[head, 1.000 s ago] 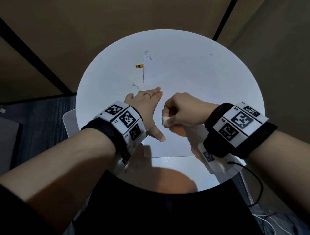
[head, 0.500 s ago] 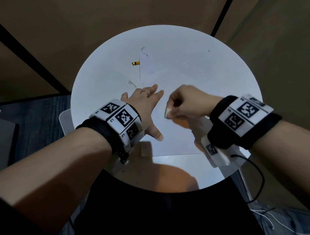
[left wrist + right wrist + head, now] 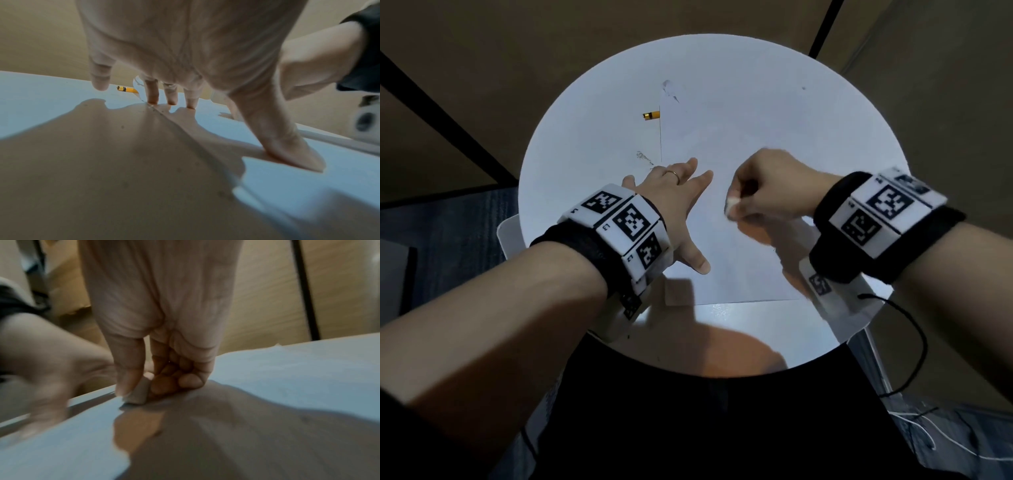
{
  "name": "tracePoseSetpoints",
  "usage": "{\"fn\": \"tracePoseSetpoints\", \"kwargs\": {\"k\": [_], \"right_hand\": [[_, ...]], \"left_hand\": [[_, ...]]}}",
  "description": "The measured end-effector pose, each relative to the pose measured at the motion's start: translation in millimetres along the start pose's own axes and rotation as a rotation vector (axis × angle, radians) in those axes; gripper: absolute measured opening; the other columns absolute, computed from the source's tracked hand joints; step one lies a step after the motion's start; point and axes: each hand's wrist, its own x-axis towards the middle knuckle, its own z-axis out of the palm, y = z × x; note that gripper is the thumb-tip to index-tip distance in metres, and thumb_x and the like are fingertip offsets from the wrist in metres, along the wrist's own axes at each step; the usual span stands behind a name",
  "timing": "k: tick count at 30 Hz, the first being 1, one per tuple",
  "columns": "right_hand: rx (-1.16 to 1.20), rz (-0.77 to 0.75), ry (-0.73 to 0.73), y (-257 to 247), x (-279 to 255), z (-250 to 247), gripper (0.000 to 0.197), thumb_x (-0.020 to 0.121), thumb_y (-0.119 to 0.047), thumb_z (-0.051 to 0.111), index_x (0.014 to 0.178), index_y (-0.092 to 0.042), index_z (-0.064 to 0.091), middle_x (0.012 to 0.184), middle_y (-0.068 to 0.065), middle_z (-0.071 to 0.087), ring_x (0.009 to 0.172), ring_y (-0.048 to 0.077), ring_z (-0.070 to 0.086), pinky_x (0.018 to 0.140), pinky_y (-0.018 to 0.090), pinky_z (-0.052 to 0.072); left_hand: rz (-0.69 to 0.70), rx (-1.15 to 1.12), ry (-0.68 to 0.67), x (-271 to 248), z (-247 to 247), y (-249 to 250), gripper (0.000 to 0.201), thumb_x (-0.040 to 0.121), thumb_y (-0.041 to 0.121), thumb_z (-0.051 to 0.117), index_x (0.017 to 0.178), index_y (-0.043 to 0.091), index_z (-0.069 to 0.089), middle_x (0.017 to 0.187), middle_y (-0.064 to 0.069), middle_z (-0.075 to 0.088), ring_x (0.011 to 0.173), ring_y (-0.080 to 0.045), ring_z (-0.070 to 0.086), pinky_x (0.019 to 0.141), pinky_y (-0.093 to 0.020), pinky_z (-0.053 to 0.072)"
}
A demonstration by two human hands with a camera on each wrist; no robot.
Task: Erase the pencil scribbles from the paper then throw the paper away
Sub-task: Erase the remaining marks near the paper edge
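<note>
Paper: a white sheet [image 3: 729,192] lies flat on the round white table [image 3: 585,164], its near edge short of the table's near rim and its left edge running straight away from the person.
Scribbles: faint grey marks show at the sheet's far left corner [image 3: 669,89]; whether they are pencil or creases I cannot tell. The middle of the sheet looks blank from here.
Left hand: the left hand [image 3: 674,202] is spread wide and flat, palm down, on the sheet's left part. In the left wrist view three fingertips [image 3: 153,99] and the thumb press the surface, while the little finger is lifted off it. A ring sits on one finger.
Right hand: the right hand [image 3: 774,192] is curled into a loose fist, pinching a small white eraser [image 3: 732,205] between thumb and fingers. In the right wrist view the eraser [image 3: 138,392] touches the paper just right of the left hand; this hand is blurred.
Pencil: a short yellow pencil [image 3: 650,115] lies on the table at the sheet's left edge, its far part hidden under the paper.
Crumbs: a small patch of dark eraser crumbs [image 3: 643,157] sits on the table just left of the sheet, near the left fingertips.
Wrists: both wear black bands with white marker blocks; a black cable hangs from the right one.
</note>
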Motion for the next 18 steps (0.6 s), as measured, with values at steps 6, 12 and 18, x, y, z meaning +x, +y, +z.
{"fn": "tracePoseSetpoints", "kwargs": {"k": [6, 12, 18], "right_hand": [[0.009, 0.042, 0.041, 9, 0, -8, 0.007, 0.076, -0.015, 0.072, 0.08, -0.009, 0.071, 0.079, 0.001, 0.072, 0.07, 0.008, 0.063, 0.075, 0.026, 0.052], [0.001, 0.008, -0.049, 12, -10, -1, 0.006, 0.075, -0.015, 0.073, 0.075, -0.011, 0.069, 0.075, 0.002, 0.07, 0.066, 0.006, 0.061, 0.064, 0.016, 0.046], [0.595, 0.198, 0.425, 45, -15, -35, 0.013, 0.082, 0.0, 0.063, 0.07, -0.002, 0.058, 0.056, 0.006, 0.051, 0.039, 0.001, 0.047, 0.046, 0.014, 0.043]], "left_hand": [[-0.01, 0.006, 0.004, 0, 0, 2, 0.132, 0.049, 0.061, 0.081, 0.149, 0.038, -0.003, 0.157, 0.013, -0.01, 0.144, -0.014, 0.001, 0.113, -0.055, 0.013], [-0.013, 0.004, -0.008, -1, -2, 4, 0.133, 0.049, 0.06, 0.082, 0.149, 0.037, -0.003, 0.157, 0.013, -0.01, 0.144, -0.014, 0.001, 0.113, -0.053, 0.012], [-0.03, 0.09, 0.013, -1, -11, 16, 0.122, 0.056, 0.058, 0.08, 0.149, 0.026, 0.009, 0.157, 0.002, 0.004, 0.142, -0.021, 0.014, 0.112, -0.043, 0.016]]}}
